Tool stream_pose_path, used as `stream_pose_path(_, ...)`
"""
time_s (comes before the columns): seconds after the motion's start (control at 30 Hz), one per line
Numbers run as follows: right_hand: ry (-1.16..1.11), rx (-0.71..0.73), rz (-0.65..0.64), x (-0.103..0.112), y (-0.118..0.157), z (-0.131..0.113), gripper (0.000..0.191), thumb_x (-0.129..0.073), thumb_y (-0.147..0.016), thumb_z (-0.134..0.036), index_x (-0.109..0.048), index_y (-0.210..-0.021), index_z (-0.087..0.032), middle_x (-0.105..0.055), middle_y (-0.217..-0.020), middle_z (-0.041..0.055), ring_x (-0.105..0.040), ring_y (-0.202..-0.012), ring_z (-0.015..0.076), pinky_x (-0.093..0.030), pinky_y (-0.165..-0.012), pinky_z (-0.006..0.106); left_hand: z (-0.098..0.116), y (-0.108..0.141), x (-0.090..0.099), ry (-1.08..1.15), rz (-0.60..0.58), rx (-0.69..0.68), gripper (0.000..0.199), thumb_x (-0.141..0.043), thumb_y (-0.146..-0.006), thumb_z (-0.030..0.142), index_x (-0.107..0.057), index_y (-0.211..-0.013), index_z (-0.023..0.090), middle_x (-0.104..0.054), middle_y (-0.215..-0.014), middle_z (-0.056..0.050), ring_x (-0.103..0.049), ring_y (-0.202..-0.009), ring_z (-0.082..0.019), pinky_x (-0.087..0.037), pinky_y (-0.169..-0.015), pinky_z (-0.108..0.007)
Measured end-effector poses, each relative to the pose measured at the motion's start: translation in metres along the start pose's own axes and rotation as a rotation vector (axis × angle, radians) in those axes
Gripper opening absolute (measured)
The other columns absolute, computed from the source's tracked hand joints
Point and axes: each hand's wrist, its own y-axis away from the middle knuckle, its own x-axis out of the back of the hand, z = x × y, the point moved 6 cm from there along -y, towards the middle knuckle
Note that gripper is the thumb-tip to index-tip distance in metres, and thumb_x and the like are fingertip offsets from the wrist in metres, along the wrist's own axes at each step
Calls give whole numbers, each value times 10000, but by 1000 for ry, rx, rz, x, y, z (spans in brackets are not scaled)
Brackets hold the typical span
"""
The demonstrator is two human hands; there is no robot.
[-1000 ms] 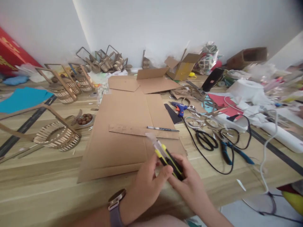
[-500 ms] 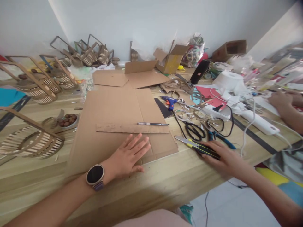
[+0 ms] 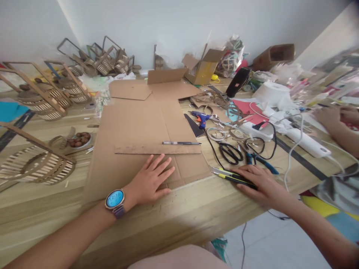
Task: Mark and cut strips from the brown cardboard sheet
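Our left hand (image 3: 150, 179) is flat, fingers spread wide, on the cardboard sheet (image 3: 131, 123). Our right hand (image 3: 259, 183) grips the utility knife (image 3: 224, 173) low at the counter (image 3: 179, 220), blade tip by the sheet's right edge. We have a cardboard strip (image 3: 140, 149) just past the left fingertips, pen (image 3: 182, 143) along its far edge.

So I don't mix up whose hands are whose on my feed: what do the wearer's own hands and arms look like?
Left hand and right hand are ungloved; no sleeves show. The left wrist wears a round watch, blue-lit, gold-toned rim, purplish strap.
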Motion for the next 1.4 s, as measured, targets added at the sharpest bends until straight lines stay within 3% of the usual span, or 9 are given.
stream_pose_path(0.23, 44, 28, 61, 3, -11, 5, 506, -437, -940, -553, -699, -1267, -271, -711, -1177, 146, -651, -1074, 324, -472, -910, 499, -10, -9, 0, -17, 14, 34, 680, -400, -1000, 632, -442, -1533, 213, -321, -1649, -115, -149, -1552, -360, -77, -1237, -588)
stream_pose_path(0.47, 21, 45, -7, 4, -18, 12, 524, -449, -941, -559, -682, -1289, -245, -694, -1214, 155, -638, -1112, 329, -449, -949, 511, -14, -10, -5, -19, -3, 44, 701, -334, -1009, 659, -412, -1550, 221, -327, -1647, -105, -181, -1549, -330, -41, -1244, -555)
stream_pose_path(0.67, 51, 57, 45, 4, -15, 21, 534, -436, -949, -587, -675, -1305, -270, -685, -1198, 146, -625, -1102, 327, -428, -971, 505, -14, -10, -6, -11, -8, 43, 707, -307, -1013, 665, -408, -1551, 219, -332, -1643, -112, -226, -1537, -324, -66, -1243, -544)
stream_pose_path(0.87, 102, 109, 40, 6, -28, 18, 480, -420, -966, -506, -655, -1311, -270, -677, -1190, 139, -627, -1084, 305, -432, -955, 490, -16, -9, -7, -13, -5, 33, 738, -288, -1001, 701, -404, -1554, 226, -326, -1647, -107, -227, -1537, -321, -86, -1245, -537)
stream_pose_path(1.03, 172, 195, 120, 10, -33, 20, 440, -408, -984, -453, -648, -1303, -268, -686, -1160, 131, -630, -1053, 295, -433, -939, 491, -17, -9, -9, -21, -29, 39, 803, -287, -965, 763, -386, -1565, 238, -293, -1660, -98, -218, -1540, -333, -98, -1244, -541)
stream_pose_path(1.4, 138, 199, 61, 2, -19, 7, 425, -458, -980, -430, -652, -1308, -243, -685, -1160, 134, -649, -1043, 300, -492, -900, 472, -14, -8, -9, -58, 23, 35, 704, -313, -1008, 677, -401, -1555, 243, -339, -1645, -92, -252, -1523, -327, -117, -1238, -541)
